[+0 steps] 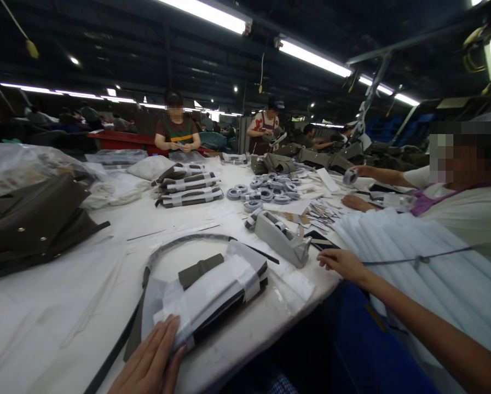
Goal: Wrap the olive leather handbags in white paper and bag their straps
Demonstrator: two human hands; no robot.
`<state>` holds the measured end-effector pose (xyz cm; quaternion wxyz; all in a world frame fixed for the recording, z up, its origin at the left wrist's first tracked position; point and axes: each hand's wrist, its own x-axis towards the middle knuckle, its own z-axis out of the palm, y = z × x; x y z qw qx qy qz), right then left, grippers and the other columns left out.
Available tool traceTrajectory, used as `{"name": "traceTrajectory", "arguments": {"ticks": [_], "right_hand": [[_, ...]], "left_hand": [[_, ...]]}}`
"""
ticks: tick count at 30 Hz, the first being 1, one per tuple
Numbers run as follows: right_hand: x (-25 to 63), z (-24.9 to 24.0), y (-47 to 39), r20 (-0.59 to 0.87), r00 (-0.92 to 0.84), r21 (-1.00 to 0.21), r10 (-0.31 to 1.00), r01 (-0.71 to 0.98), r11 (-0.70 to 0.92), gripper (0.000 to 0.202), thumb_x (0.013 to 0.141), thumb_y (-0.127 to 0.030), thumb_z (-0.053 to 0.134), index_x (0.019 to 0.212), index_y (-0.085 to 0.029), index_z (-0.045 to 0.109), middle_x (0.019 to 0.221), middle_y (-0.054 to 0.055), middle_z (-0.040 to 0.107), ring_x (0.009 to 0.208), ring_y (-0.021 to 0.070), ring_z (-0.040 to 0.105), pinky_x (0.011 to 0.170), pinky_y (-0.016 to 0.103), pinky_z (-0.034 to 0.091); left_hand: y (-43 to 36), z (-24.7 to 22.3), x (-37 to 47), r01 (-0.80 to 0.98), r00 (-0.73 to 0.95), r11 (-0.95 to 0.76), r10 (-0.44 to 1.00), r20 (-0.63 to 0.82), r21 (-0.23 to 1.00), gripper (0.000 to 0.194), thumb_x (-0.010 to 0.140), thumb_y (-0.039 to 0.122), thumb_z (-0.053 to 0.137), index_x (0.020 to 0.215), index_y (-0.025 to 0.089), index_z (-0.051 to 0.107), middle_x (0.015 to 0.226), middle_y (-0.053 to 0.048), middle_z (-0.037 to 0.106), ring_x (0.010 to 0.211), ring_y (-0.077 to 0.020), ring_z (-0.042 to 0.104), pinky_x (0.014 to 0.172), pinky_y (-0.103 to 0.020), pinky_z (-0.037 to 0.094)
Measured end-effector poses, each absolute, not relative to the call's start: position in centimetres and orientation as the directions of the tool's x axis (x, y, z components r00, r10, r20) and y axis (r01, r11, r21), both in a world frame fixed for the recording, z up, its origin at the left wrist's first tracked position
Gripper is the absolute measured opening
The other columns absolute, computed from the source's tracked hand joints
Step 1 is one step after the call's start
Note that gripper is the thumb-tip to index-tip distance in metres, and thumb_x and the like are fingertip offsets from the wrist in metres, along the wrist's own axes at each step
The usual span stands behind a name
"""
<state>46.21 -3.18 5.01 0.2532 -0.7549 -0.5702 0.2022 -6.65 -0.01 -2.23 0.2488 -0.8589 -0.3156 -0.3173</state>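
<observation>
A folded dark olive bag [264,284] lies on the near part of the table, wrapped in white paper [216,290] with clear bands round it. Its long strap [163,249], partly covered in grey wrap, loops behind it and down to the left. My left hand [152,353] rests on the near left end of the package, fingers stretched flat over the paper. Out by the table's right edge is my right hand [344,265], its fingers curled together; whatever they pinch is too small to make out. Just left of it stands a grey tape dispenser [280,238].
Several wrapped straps [191,189] are stacked farther back, beside many grey rolled coils [270,189]. A large olive bag [32,219] lies at left. White foam sheets [426,273] and a co-worker's hand [358,202] are at right. Other people stand across the table.
</observation>
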Motion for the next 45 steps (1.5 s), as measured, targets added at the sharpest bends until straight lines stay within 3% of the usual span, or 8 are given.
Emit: {"name": "traceTrajectory", "arguments": {"ticks": [4, 9, 13, 19, 23, 32, 38, 45], "right_hand": [[44.7, 7.5, -5.4, 0.1, 0.136, -0.458, 0.986, 0.886, -0.076, 0.026, 0.087, -0.043, 0.055, 0.096, -0.027, 0.072, 0.096, 0.005, 0.076, 0.089, 0.0246, 0.068, 0.086, 0.037, 0.049], [38.4, 11.7, -4.9, 0.157, -0.376, -0.102, 0.913, 0.914, 0.393, 0.027, 0.098, -0.031, 0.046, 0.102, -0.027, 0.073, 0.096, 0.007, 0.075, 0.087, 0.0225, 0.068, 0.076, 0.031, 0.047], [31.1, 14.2, -2.3, 0.139, -0.673, -0.088, 0.726, 0.722, 0.686, 0.024, 0.1, -0.024, 0.046, 0.106, -0.025, 0.069, 0.089, 0.006, 0.072, 0.079, 0.0176, 0.066, 0.072, 0.028, 0.043], [20.1, 14.8, 3.8, -0.03, -0.872, -0.215, 0.489, 0.484, 0.848, 0.024, 0.098, -0.033, 0.051, 0.087, -0.023, 0.069, 0.074, 0.003, 0.067, 0.07, 0.0153, 0.061, 0.064, 0.026, 0.039], [14.5, 13.4, 8.3, -0.152, -0.917, -0.21, 0.369, 0.395, 0.894, 0.024, 0.094, -0.035, 0.056, 0.078, -0.022, 0.069, 0.072, 0.002, 0.068, 0.068, 0.0149, 0.06, 0.062, 0.025, 0.036], [8.1, 10.9, 13.4, -0.514, -0.803, -0.002, 0.3, 0.351, 0.936, 0.015, 0.082, -0.04, 0.071, 0.088, -0.029, 0.078, 0.079, 0.002, 0.077, 0.072, 0.0197, 0.067, 0.057, 0.029, 0.029], [5.1, 11.2, 14.0, -0.603, -0.745, 0.083, 0.285, 0.297, 0.951, 0.012, 0.075, -0.036, 0.077, 0.084, -0.029, 0.081, 0.075, 0.003, 0.077, 0.066, 0.0184, 0.064, 0.055, 0.028, 0.029], [3.9, 10.7, 15.6, -0.647, -0.695, 0.117, 0.314, 0.317, 0.941, 0.031, 0.066, -0.053, 0.081, 0.076, -0.023, 0.08, 0.07, 0.004, 0.075, 0.062, 0.0192, 0.063, 0.056, 0.028, 0.031]], "left_hand": [[-1.2, -1.5, -5.9, 0.784, 0.494, -0.609, 0.5, 0.712, -0.116, 0.06, 0.1, 0.03, 0.043, 0.156, 0.019, 0.025, 0.13, -0.007, 0.067, 0.105, -0.0246, 0.07, 0.093, -0.036, 0.052], [-2.1, -1.2, -5.3, 0.867, 0.33, -0.498, 0.584, 0.742, 0.006, 0.051, 0.098, 0.04, 0.051, 0.143, 0.016, 0.049, 0.123, -0.009, 0.07, 0.095, -0.0248, 0.072, 0.087, -0.034, 0.054], [-2.3, -0.7, -5.2, 0.852, 0.33, -0.52, 0.62, 0.712, 0.058, 0.041, 0.099, 0.038, 0.05, 0.132, 0.014, 0.058, 0.122, -0.01, 0.071, 0.101, -0.0229, 0.071, 0.089, -0.032, 0.055], [-2.7, 0.1, -4.9, 0.822, 0.272, -0.522, 0.712, 0.647, 0.229, 0.035, 0.099, 0.031, 0.051, 0.126, 0.012, 0.059, 0.12, -0.012, 0.071, 0.11, -0.0235, 0.068, 0.093, -0.036, 0.057], [-2.8, 0.1, -4.8, 0.797, 0.271, -0.53, 0.743, 0.612, 0.291, 0.035, 0.098, 0.031, 0.051, 0.128, 0.014, 0.057, 0.126, -0.011, 0.069, 0.116, -0.0242, 0.065, 0.096, -0.039, 0.057], [-2.8, -0.5, -4.5, 0.788, 0.192, -0.493, 0.766, 0.614, 0.368, 0.025, 0.096, 0.028, 0.052, 0.115, 0.016, 0.064, 0.132, -0.012, 0.064, 0.114, -0.025, 0.064, 0.094, -0.037, 0.057], [-2.3, -0.2, -5.0, 0.745, 0.264, -0.579, 0.712, 0.651, 0.331, 0.025, 0.097, 0.025, 0.052, 0.118, 0.016, 0.064, 0.123, -0.006, 0.07, 0.115, -0.024, 0.064, 0.093, -0.038, 0.056], [-2.2, -0.4, -5.0, 0.754, 0.247, -0.567, 0.713, 0.657, 0.332, 0.027, 0.098, 0.027, 0.05, 0.117, 0.016, 0.064, 0.117, -0.007, 0.073, 0.109, -0.0243, 0.067, 0.09, -0.038, 0.058]]}}
